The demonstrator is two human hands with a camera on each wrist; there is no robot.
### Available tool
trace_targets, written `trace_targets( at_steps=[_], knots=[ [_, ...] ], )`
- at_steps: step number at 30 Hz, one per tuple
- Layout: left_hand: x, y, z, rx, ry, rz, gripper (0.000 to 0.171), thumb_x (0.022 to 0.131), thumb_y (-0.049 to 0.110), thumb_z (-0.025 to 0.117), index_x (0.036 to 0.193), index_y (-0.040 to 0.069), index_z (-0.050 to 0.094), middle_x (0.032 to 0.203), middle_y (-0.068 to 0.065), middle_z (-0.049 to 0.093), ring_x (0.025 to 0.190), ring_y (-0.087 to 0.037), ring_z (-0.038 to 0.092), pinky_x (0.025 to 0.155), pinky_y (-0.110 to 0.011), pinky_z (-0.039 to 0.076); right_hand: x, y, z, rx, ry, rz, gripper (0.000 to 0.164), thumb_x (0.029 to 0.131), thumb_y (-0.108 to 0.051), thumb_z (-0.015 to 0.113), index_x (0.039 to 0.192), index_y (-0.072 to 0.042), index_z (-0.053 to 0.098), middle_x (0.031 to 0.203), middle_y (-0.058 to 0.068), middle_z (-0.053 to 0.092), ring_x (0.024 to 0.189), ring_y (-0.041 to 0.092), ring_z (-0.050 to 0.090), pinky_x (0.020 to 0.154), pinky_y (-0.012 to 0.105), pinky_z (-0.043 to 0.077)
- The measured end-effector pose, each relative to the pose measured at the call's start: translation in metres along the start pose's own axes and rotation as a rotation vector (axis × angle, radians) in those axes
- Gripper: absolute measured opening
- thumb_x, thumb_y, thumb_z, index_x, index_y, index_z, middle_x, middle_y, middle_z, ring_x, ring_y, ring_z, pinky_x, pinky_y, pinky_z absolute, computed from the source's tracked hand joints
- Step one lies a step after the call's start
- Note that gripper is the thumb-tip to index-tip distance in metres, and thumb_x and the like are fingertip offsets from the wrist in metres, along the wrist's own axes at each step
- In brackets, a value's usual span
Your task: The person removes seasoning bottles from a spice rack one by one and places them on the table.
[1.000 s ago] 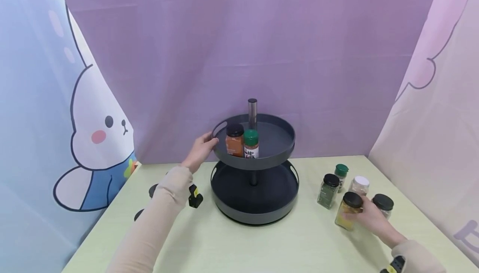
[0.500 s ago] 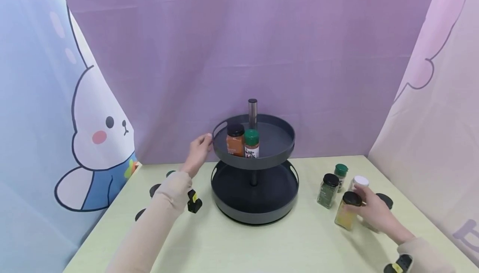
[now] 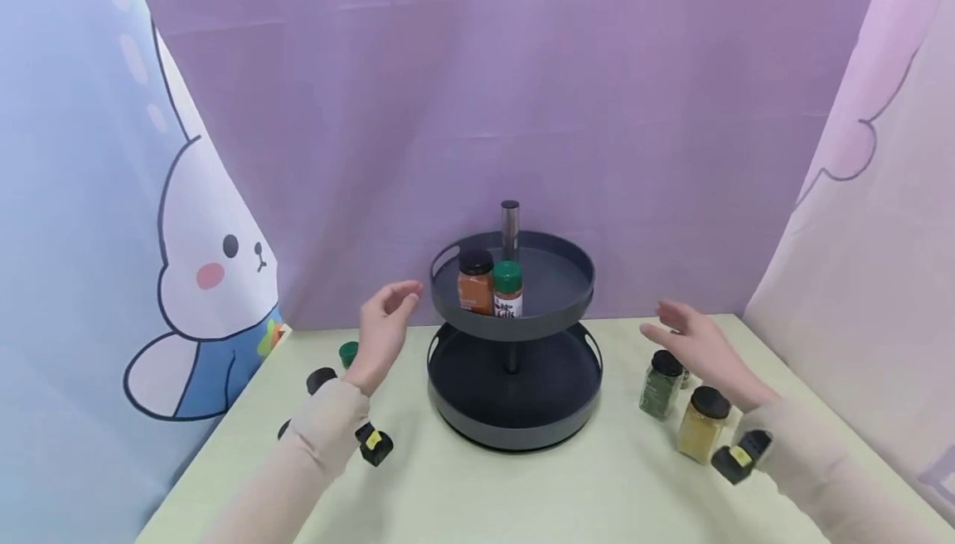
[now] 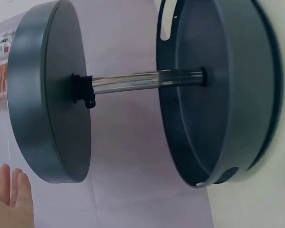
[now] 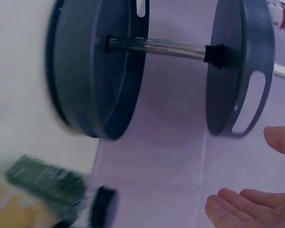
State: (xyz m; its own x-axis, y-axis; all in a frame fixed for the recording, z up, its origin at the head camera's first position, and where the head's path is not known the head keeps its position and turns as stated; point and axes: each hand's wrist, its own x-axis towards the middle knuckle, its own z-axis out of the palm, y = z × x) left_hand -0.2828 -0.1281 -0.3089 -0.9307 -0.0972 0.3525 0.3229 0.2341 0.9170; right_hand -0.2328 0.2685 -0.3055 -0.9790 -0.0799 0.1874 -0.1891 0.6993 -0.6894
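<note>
A dark two-tier turntable stands mid-table, with an upper tray and a lower tray on a metal post. On the upper tray are a black-capped jar of orange spice and a green-capped shaker. My left hand hovers just left of the upper tray, fingers loosely bent, holding nothing. My right hand is raised over the right-hand jars, thumb and fingers apart. Below it stand a jar of green herbs and a jar of yellow spice, both black-capped.
Behind my left arm, a green cap and a black cap show. Other jars on the right are mostly hidden by my right hand and sleeve. A purple curtain hangs behind the table.
My right hand has left the yellow spice jar, rising and moving leftward. My left hand has come off the upper tray's rim and drawn slightly left. The jars on the tray stay put.
</note>
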Motion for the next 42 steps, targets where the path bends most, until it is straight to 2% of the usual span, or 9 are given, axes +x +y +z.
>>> trace_targets(
  at_steps=[4, 12, 19, 25, 30, 32, 35, 39, 42],
  knots=[
    [-0.009, -0.001, 0.002, 0.02, -0.006, 0.015, 0.023, 0.091, 0.014, 0.053, 0.112, 0.008, 0.061, 0.114, -0.006, 0.063, 0.105, -0.015, 0.058, 0.093, -0.03, 0.046, 0.02, -0.019, 0.004, 0.026, -0.013, -0.028, 0.076, 0.092, -0.042, 0.049, 0.14, 0.01, 0.021, 0.14, 0.032, 0.032, 0.127, 0.045, 0.034, 0.103, 0.053, 0.034],
    [-0.019, -0.005, 0.001, 0.02, -0.047, 0.013, 0.022, 0.091, 0.014, 0.054, 0.111, 0.007, 0.061, 0.115, -0.01, 0.062, 0.111, -0.018, 0.056, 0.096, -0.035, 0.045, 0.058, -0.043, 0.011, 0.145, -0.104, 0.084, 0.093, 0.088, -0.058, 0.045, 0.146, 0.0, 0.002, 0.151, 0.022, 0.014, 0.138, 0.038, 0.016, 0.11, 0.053, 0.02],
    [-0.029, -0.003, 0.0, 0.019, -0.106, -0.002, 0.021, 0.092, 0.016, 0.054, 0.111, 0.01, 0.062, 0.117, -0.006, 0.061, 0.114, -0.017, 0.054, 0.097, -0.037, 0.044, 0.073, -0.045, 0.023, 0.206, -0.126, 0.142, 0.087, 0.092, -0.047, 0.046, 0.145, 0.001, -0.003, 0.152, 0.021, 0.008, 0.139, 0.036, 0.011, 0.112, 0.051, 0.016],
    [-0.029, 0.0, 0.004, 0.018, -0.126, 0.037, 0.023, 0.091, 0.014, 0.055, 0.112, 0.007, 0.061, 0.115, -0.008, 0.063, 0.111, -0.018, 0.057, 0.096, -0.036, 0.046, 0.076, -0.045, 0.029, 0.239, -0.112, 0.142, 0.076, 0.094, -0.035, 0.045, 0.146, 0.001, 0.002, 0.151, 0.023, 0.013, 0.139, 0.037, 0.014, 0.112, 0.051, 0.019],
    [-0.023, 0.007, 0.006, 0.037, -0.159, 0.098, 0.026, 0.09, 0.013, 0.056, 0.116, 0.005, 0.059, 0.116, -0.009, 0.062, 0.109, -0.018, 0.058, 0.096, -0.033, 0.046, 0.077, -0.046, 0.031, 0.234, -0.12, 0.128, 0.068, 0.095, -0.028, 0.042, 0.146, -0.001, 0.005, 0.15, 0.023, 0.015, 0.138, 0.037, 0.016, 0.111, 0.052, 0.021],
    [-0.018, 0.014, 0.005, 0.055, -0.19, 0.125, 0.029, 0.09, 0.013, 0.057, 0.118, 0.006, 0.058, 0.118, -0.009, 0.061, 0.111, -0.019, 0.057, 0.096, -0.033, 0.046, 0.078, -0.047, 0.031, 0.231, -0.123, 0.123, 0.067, 0.096, -0.027, 0.041, 0.147, -0.002, 0.005, 0.15, 0.023, 0.015, 0.138, 0.037, 0.016, 0.111, 0.052, 0.021],
    [-0.007, 0.026, 0.004, 0.066, -0.275, 0.152, 0.035, 0.09, 0.015, 0.058, 0.124, 0.008, 0.053, 0.124, -0.01, 0.058, 0.115, -0.021, 0.055, 0.097, -0.035, 0.045, 0.078, -0.048, 0.033, 0.23, -0.128, 0.113, 0.066, 0.096, -0.026, 0.041, 0.146, -0.001, 0.006, 0.15, 0.024, 0.016, 0.138, 0.037, 0.017, 0.11, 0.052, 0.022],
    [0.013, 0.045, 0.005, 0.06, -0.427, 0.108, 0.05, 0.088, 0.017, 0.061, 0.134, 0.011, 0.044, 0.133, -0.009, 0.05, 0.122, -0.022, 0.049, 0.1, -0.038, 0.043, 0.08, -0.048, 0.034, 0.242, -0.13, 0.094, 0.065, 0.095, -0.023, 0.041, 0.146, 0.0, 0.008, 0.148, 0.024, 0.021, 0.137, 0.037, 0.02, 0.11, 0.052, 0.023],
    [0.027, 0.056, 0.009, 0.108, -0.514, 0.065, 0.059, 0.086, 0.015, 0.063, 0.139, 0.011, 0.037, 0.139, -0.009, 0.045, 0.126, -0.023, 0.045, 0.101, -0.038, 0.042, 0.081, -0.049, 0.035, 0.261, -0.137, 0.083, 0.064, 0.095, -0.021, 0.042, 0.146, 0.0, 0.01, 0.147, 0.024, 0.024, 0.135, 0.037, 0.024, 0.109, 0.051, 0.025]
  ],
)
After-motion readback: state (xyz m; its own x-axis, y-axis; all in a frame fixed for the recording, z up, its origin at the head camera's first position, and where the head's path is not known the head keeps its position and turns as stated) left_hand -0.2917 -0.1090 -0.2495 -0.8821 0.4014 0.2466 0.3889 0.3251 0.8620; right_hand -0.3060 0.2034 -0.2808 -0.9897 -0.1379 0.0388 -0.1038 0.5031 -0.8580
